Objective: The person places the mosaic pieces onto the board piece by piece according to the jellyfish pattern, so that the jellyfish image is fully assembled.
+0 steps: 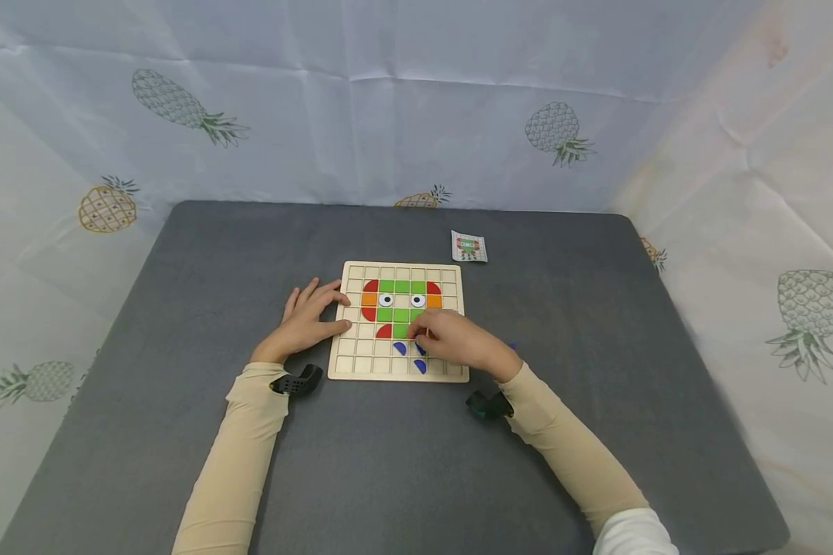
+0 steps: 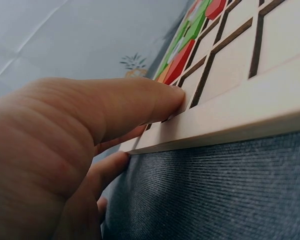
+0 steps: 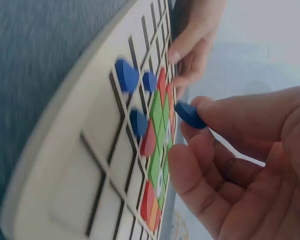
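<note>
A square wooden grid board (image 1: 342, 368) lies on the table, with red, orange and green pieces and two eye pieces (image 1: 386, 300) set into a face-like pattern. My right hand (image 1: 454, 339) is over the lower right of the pattern. Between its thumb and fingertip it pinches a small blue curved-edge piece (image 3: 191, 115), raised off the board in the right wrist view. Other blue pieces (image 3: 126, 75) sit in cells below the red and green ones. My left hand (image 1: 307, 320) rests at the board's left edge, thumb (image 2: 160, 100) on the rim and fingers extended.
Behind the board's right corner lies a small printed card (image 1: 468, 247) with a similar coloured figure. A bit of blue (image 1: 513, 346) shows on the dark grey table (image 1: 403, 462) past my right wrist. Pineapple-print cloth (image 1: 389, 139) hangs behind the table.
</note>
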`<control>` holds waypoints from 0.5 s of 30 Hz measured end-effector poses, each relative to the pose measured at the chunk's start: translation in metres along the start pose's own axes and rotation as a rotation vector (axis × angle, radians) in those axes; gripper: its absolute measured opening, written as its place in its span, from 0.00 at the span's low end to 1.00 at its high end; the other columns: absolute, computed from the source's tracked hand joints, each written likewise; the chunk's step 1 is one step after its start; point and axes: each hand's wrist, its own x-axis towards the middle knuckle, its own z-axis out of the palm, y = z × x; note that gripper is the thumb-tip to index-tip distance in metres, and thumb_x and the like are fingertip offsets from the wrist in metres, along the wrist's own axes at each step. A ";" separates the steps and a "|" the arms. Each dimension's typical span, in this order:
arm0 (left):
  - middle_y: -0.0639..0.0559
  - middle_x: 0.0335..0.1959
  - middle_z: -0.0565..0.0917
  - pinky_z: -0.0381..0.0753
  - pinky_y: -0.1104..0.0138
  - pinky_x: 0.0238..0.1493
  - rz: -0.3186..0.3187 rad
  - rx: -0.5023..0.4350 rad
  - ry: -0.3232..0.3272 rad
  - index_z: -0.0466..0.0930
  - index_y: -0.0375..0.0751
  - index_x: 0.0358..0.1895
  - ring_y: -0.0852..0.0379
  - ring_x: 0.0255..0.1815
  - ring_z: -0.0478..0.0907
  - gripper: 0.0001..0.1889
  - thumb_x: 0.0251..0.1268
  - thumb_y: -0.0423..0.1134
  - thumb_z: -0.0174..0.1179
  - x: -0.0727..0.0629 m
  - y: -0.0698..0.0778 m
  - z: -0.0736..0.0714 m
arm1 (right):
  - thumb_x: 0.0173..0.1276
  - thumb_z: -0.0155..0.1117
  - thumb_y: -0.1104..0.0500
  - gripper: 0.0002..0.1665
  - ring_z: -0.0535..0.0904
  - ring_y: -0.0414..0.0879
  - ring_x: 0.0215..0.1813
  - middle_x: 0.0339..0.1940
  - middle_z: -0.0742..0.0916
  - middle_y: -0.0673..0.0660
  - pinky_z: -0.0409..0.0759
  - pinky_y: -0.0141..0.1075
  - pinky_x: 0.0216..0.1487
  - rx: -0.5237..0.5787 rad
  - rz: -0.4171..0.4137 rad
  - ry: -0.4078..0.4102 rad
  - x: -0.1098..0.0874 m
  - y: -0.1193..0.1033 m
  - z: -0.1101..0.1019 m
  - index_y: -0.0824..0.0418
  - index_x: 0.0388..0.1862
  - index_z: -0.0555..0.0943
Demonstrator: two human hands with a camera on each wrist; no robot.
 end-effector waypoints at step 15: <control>0.42 0.83 0.56 0.23 0.40 0.80 -0.009 0.009 0.004 0.77 0.45 0.55 0.36 0.85 0.34 0.18 0.65 0.42 0.67 -0.001 0.003 -0.001 | 0.71 0.64 0.62 0.07 0.75 0.42 0.35 0.39 0.87 0.51 0.76 0.31 0.38 -0.040 -0.012 -0.053 0.007 -0.019 0.022 0.58 0.44 0.88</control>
